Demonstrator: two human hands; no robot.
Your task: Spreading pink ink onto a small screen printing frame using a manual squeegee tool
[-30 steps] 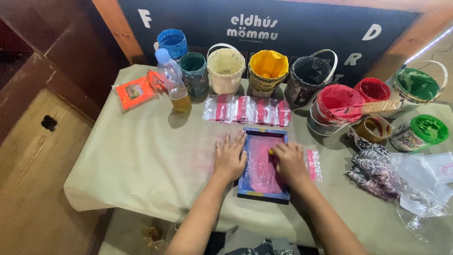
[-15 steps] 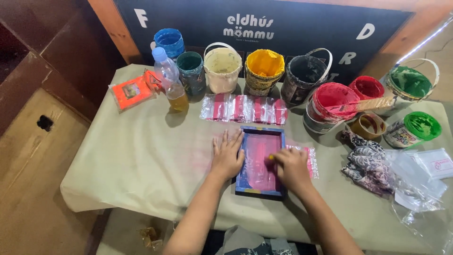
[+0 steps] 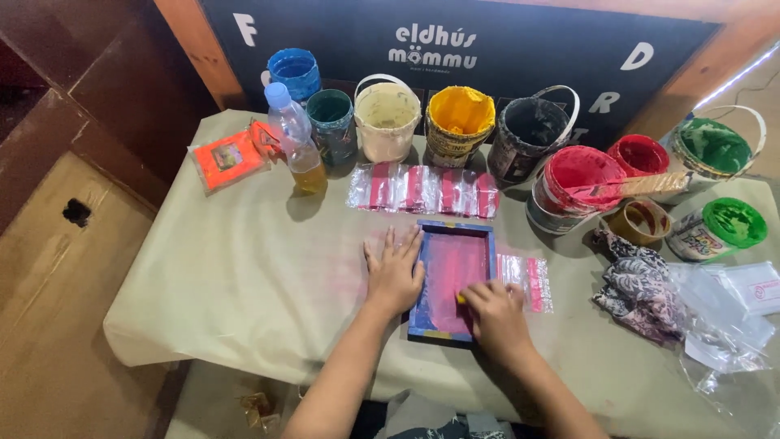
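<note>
The small blue-framed printing screen (image 3: 452, 279) lies flat on the cloth-covered table (image 3: 244, 276), and everything else is best placed from it. Its mesh is already washed pink nearly from end to end, so I judge the ink pass well along, with only the near end left to cover. The left hand (image 3: 395, 272) lies flat and spread, palm down, against the frame's left edge, pinning it rather than gripping it. The right hand (image 3: 497, 315) sits at the frame's near right corner, fingers curled shut on a small yellow tool (image 3: 461, 299) of which only a tip shows on the mesh.

Just beyond the frame's far edge lies a row of clear bags printed in red (image 3: 424, 189), apparently finished. Just right of the frame, touching or nearly touching it, lies another clear bag with a red mark (image 3: 526, 280). Farther beyond stand the paint buckets (image 3: 460, 120), and far right of the frame a stack of clear bags (image 3: 723, 313) that look unprinted, so more work seems left.

Whatever lies under the screen is hidden; I cannot tell whether a bag is there. The tool's shape is covered by the fingers. A faint pink stain left of the frame is hard to read.
</note>
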